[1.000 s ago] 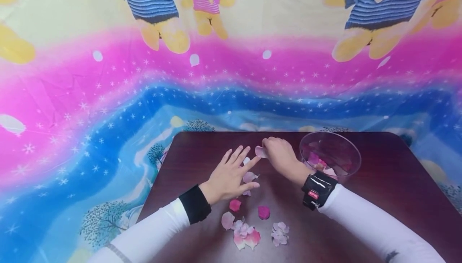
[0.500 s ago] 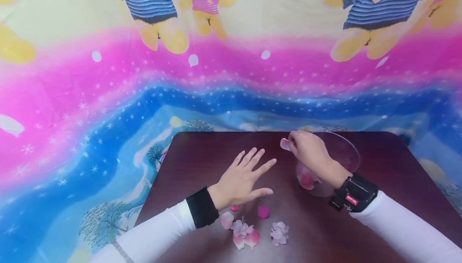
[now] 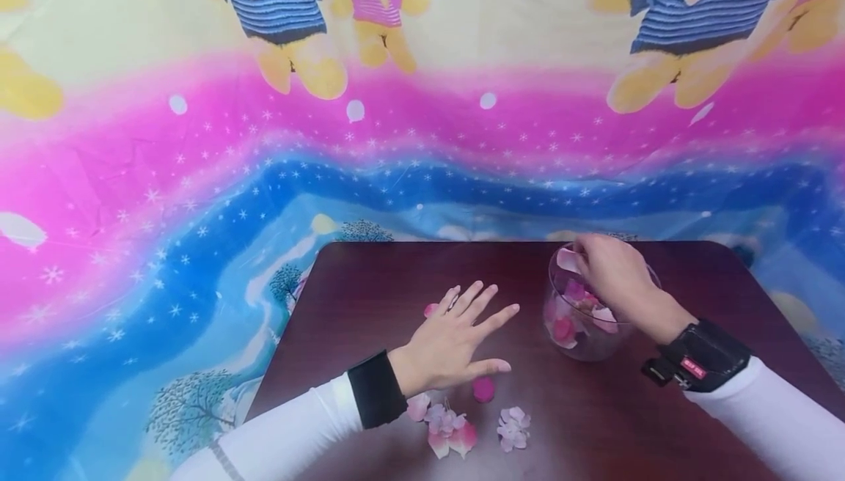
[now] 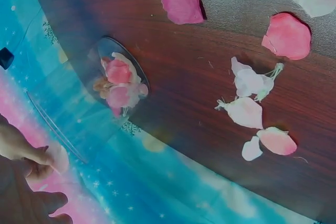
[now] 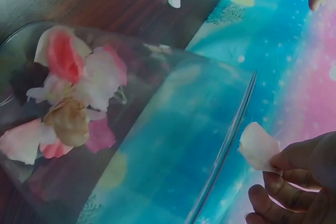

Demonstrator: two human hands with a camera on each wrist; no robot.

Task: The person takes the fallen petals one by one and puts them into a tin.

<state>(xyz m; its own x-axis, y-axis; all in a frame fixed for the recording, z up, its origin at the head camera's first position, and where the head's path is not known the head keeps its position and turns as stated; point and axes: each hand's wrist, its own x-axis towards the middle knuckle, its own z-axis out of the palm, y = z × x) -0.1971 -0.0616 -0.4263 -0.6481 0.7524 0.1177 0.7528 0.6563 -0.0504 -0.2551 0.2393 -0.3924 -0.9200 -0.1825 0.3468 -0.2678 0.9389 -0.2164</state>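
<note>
1. Head view: the right hand (image 3: 610,272) is at the right centre of the frame, over the rim of the clear glass bowl (image 3: 597,342). Its thumb and fingertips pinch a pale pink petal (image 3: 566,259) at the bowl's upper left edge.
2. Right wrist view: this view alone shows the grip in detail. The petal (image 5: 258,146) lies at the lower right of the frame, clamped between the thumb and curled fingers (image 5: 294,163), just outside the bowl's rim (image 5: 231,135) and not touching it. The petal's long axis runs from the fingers up and to the left, with its free end toward the rim.
3. Right wrist view: the bowl's contents (image 5: 68,103) show through the wall at the left of the frame as a heap of pink, white and tan petals.
4. Head view: the left hand (image 3: 455,338) lies flat at the frame centre, fingers straight and spread on the dark wooden table (image 3: 370,283). It holds nothing.
5. Left wrist view: loose petals (image 4: 247,111) lie scattered on the table at the right of the frame, several of them hidden under the left hand in the head view. The bowl's base (image 4: 119,85) shows at centre left.
6. Head view: more loose petals and small blossoms (image 3: 511,426) lie below the left hand, near the bottom edge.
</note>
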